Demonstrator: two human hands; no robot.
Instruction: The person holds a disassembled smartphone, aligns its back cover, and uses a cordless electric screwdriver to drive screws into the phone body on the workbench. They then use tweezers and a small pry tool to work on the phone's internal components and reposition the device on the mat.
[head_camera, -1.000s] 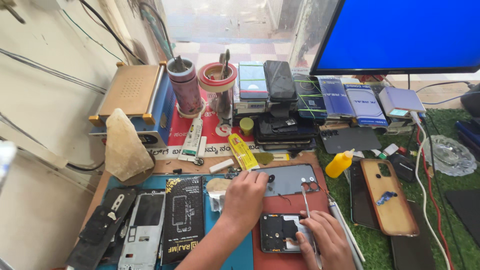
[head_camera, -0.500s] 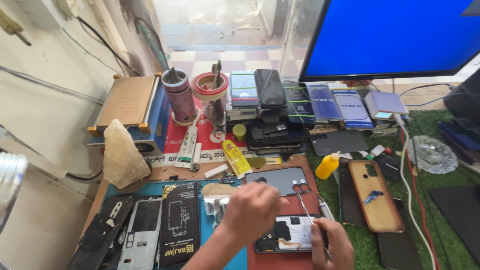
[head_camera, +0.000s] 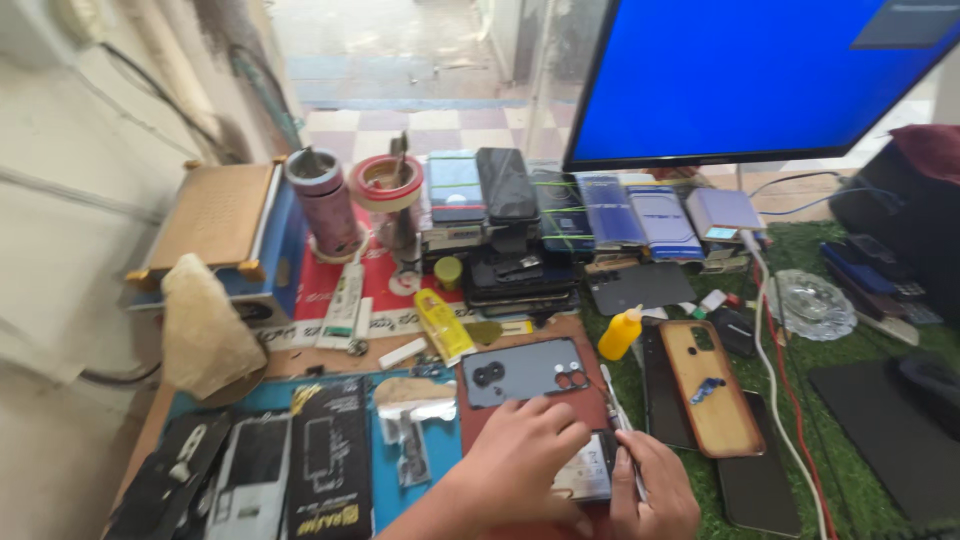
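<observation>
My left hand (head_camera: 520, 462) lies flat over an opened phone (head_camera: 588, 470) on the reddish work mat (head_camera: 480, 425), pressing it down. My right hand (head_camera: 655, 490) sits at the phone's right edge and grips a thin metal tool (head_camera: 618, 420) that points up and away from me. Just beyond my fingers lies a grey phone back cover (head_camera: 525, 370) with camera cut-outs. Most of the opened phone is hidden under my hands.
A yellow squeeze bottle (head_camera: 620, 332) and a brown phone case (head_camera: 712, 400) lie right of the mat. Stacked phones (head_camera: 520, 215) line the back under a blue monitor (head_camera: 770, 75). Boxed parts (head_camera: 328, 460) lie left; a heating plate (head_camera: 215, 225) stands far left.
The view has shifted down and closer. My left hand slid from the grey back cover down onto the opened phone; my right hand stayed at the phone's right edge with the tool.
</observation>
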